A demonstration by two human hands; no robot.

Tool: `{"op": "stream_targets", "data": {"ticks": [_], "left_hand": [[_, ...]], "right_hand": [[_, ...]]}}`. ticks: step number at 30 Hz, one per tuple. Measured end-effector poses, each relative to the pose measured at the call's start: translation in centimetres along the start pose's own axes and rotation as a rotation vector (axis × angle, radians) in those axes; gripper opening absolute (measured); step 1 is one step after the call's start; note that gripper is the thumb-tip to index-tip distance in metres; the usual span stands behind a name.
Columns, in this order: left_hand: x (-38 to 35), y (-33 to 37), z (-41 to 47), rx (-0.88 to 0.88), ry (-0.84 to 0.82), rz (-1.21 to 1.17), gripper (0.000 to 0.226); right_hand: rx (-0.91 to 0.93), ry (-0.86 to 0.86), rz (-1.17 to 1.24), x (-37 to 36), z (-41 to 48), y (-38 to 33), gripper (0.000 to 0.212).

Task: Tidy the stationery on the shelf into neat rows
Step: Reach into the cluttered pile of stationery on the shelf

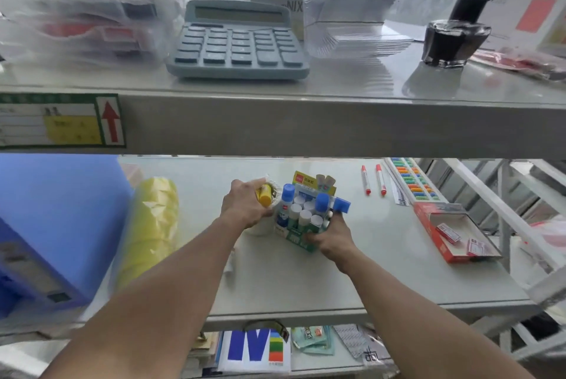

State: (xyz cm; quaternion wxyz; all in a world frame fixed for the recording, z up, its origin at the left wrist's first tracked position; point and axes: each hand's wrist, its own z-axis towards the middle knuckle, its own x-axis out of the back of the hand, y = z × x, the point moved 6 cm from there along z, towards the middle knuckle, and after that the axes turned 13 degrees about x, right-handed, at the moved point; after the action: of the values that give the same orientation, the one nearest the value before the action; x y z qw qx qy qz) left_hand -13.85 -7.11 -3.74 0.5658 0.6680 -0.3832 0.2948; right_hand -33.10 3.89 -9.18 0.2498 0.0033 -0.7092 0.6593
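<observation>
Fingers of the right hand wrapped round the lower front corner of a display box of glue sticks, mid-shelf on the pale middle shelf; left hand closed on a yellow-capped glue stick just beside the box. Probably light, thin card, easily crushed and top-heavy with loose sticks, so best gripped low on both sides. Smooth, slippery-looking tube, likely safest held round its middle.

The trays at upper left are a blur — their contents unreadable. The left hand hides most of a yellow tube (label unseen). The blue box runs off the left edge, and the tag print is too soft to read.
</observation>
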Motion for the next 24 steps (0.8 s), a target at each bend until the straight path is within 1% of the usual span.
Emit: {"op": "stream_targets", "data": {"ticks": [5, 9, 14, 18, 21, 22, 24], "left_hand": [[-3.7, 5.0, -1.6, -0.035, 0.006, 0.005, 0.083], [-7.1, 9.4, -3.2, -0.074, 0.003, 0.008, 0.083], [-10.8, 14.3, -4.5, -0.104, 0.001, 0.023, 0.082], [-12.8, 16.9, -5.0, -0.113, 0.011, 0.030, 0.080], [-13.6, 18.0, -5.0, -0.119, 0.027, 0.033, 0.078], [-13.8, 18.0, -4.9, -0.113, 0.022, 0.031, 0.080], [-13.9, 17.9, -4.5, -0.097, -0.008, 0.023, 0.089]], "right_hand": [[-0.035, 0.013, 0.010, 5.9, 0.3, 2.5, 0.069], [-0.066, 0.036, -0.005, 11.3, 0.5, 4.5, 0.082], [-0.059, 0.073, -0.005, 16.8, 0.6, 6.3, 0.083], [-0.040, 0.130, 0.010, 19.5, 0.7, 7.4, 0.082], [-0.046, 0.135, 0.000, 20.3, 0.7, 8.0, 0.089], [-0.051, 0.132, -0.001, 20.4, 0.8, 8.2, 0.088], [-0.064, 0.118, -0.017, 20.4, 0.7, 8.4, 0.077]]}}
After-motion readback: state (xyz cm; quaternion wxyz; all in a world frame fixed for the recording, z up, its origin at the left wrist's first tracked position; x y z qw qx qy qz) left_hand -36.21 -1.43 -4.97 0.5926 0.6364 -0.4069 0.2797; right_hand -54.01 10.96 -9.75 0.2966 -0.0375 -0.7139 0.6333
